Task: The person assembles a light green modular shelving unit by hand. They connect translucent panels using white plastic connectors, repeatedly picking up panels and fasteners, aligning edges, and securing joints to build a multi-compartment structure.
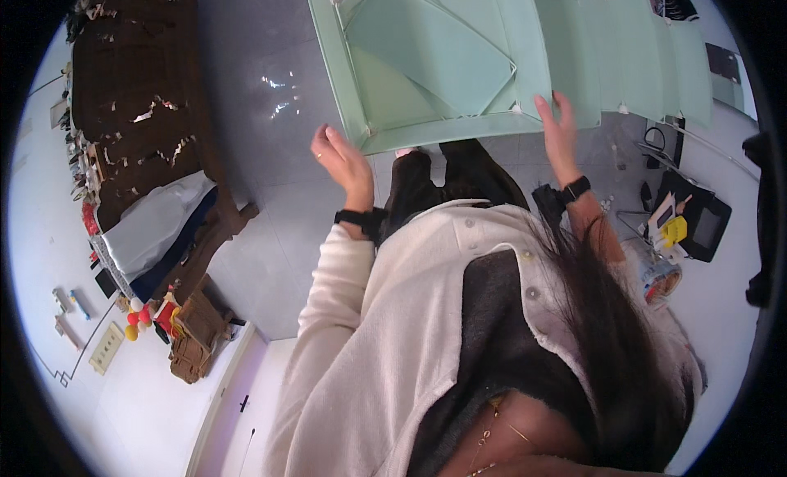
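Observation:
A large mint-green open box (443, 136) with thin panels and white corner joints is in front of me, above the floor at the top of the view. Loose-looking green panels or rods form a diamond shape inside it. My right hand (560, 137) is at its near right corner, with thumb and fingers on either side of the wall's edge. Beside the near left corner is my left hand (343, 164), its fingers extended and slightly bent; whether it touches the box is unclear. To the right, more mint-green panels (607, 59) continue in a stepped row.
A dark wooden bench or table (123, 75) runs along the left, with a white cloth (160, 223) over its near end. A wooden stool (197, 325) stands near the left wall. Right of me are a black bag (701, 219) and a yellow packet (674, 231).

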The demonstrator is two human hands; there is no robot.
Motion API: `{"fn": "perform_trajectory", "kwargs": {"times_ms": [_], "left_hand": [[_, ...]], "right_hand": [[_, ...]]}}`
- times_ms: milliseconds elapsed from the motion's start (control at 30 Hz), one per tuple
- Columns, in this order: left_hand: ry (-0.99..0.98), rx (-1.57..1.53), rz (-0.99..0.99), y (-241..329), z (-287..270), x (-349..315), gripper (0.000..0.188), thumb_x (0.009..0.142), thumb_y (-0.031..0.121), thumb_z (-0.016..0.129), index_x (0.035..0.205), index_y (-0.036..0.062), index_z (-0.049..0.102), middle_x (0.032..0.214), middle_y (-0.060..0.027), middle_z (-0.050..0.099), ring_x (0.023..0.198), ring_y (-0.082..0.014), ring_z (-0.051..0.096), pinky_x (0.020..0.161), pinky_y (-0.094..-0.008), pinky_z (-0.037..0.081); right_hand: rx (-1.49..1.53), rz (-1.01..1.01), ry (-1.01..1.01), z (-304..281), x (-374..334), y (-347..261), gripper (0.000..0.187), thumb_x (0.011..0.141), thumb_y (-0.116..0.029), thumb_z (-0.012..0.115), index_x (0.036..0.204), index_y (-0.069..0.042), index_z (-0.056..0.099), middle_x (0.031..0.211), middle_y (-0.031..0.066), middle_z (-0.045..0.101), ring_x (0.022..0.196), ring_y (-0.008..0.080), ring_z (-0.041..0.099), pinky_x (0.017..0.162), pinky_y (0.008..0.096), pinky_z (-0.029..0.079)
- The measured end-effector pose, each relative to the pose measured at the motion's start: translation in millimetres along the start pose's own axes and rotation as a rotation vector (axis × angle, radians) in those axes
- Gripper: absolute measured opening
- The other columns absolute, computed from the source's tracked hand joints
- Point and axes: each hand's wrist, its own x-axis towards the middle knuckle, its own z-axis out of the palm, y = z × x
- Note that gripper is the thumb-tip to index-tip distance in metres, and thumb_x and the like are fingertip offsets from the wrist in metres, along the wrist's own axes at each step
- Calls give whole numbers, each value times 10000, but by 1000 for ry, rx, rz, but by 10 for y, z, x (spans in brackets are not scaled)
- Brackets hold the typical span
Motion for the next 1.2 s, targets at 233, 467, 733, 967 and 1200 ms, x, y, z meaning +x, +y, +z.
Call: {"fn": "perform_trajectory", "kwargs": {"times_ms": [233,467,733,967,1200], "left_hand": [[-903,225,1024,354,-148,-190,334,781,247,659,1082,114,602,1067,-81,618,983,-301,584,899,-406,452],[-952,545,795,228,197,-246,158,753,237,651,890,161,668,854,-26,641,788,-251,640,631,-382,519],[-830,551,803,212,248,-286,152,697,114,617,826,175,670,802,-4,648,767,-215,642,603,-350,518],[-834,508,795,164,227,-298,65,696,114,587,726,154,629,738,1,612,724,-197,626,539,-346,493],[-859,539,772,202,263,-288,99,700,109,601,770,159,649,791,5,638,744,-205,635,577,-344,511]], "right_hand": [[-257,-835,-428,-195,-65,-533,397,823,-331,647,1072,-26,601,1114,141,597,1029,318,561,880,375,456],[-362,-388,-653,915,1054,-713,505,738,-309,706,1102,13,568,1098,184,613,1004,329,589,844,391,472],[-436,-101,-661,1926,1748,-266,670,616,-349,801,1075,75,562,1055,204,629,999,316,604,874,377,463],[-198,-1,-891,1935,1889,-267,742,716,-280,754,1252,132,447,1192,214,570,1085,279,560,944,355,414],[-35,-311,-661,1939,2214,-503,445,771,-329,677,1091,-26,613,985,149,659,911,298,622,810,389,467]]}}
